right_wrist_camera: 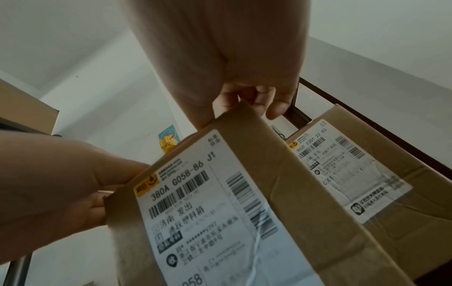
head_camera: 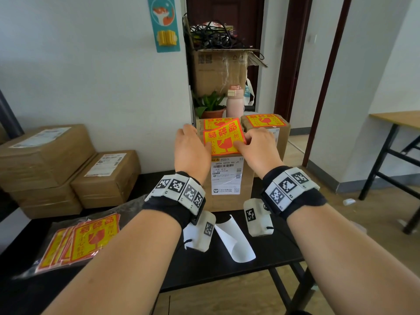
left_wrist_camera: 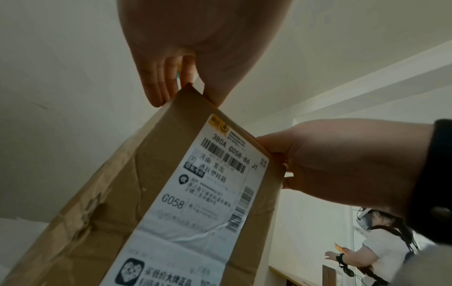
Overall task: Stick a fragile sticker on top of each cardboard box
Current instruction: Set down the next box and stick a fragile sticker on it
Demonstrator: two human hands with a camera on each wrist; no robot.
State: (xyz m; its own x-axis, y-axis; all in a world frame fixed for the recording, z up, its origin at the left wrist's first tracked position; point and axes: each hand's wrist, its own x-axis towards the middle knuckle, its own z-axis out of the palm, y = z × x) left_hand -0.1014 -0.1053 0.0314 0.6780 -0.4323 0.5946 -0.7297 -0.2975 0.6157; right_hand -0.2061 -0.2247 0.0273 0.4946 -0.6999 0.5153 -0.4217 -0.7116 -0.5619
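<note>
A tall cardboard box [head_camera: 227,201] with a white shipping label stands on the black table [head_camera: 268,264]. A red and yellow fragile sticker [head_camera: 221,139] lies on its top, its far right part lifted. My left hand [head_camera: 192,142] rests on the sticker's left side with fingers stretched out [left_wrist_camera: 171,83]. My right hand [head_camera: 245,143] pinches the sticker's right edge, thumb on top and fingers curled [right_wrist_camera: 257,100]. Two boxes behind it, one [head_camera: 216,123] at the left and one [head_camera: 266,121] at the right, carry stickers on top.
A plastic bag of more fragile stickers [head_camera: 88,239] lies at the front left, and white backing paper [head_camera: 236,244] curls in front of the box. Plain boxes [head_camera: 68,167] are stacked at the left. A plant [head_camera: 210,105] and pink bottle [head_camera: 235,103] stand behind.
</note>
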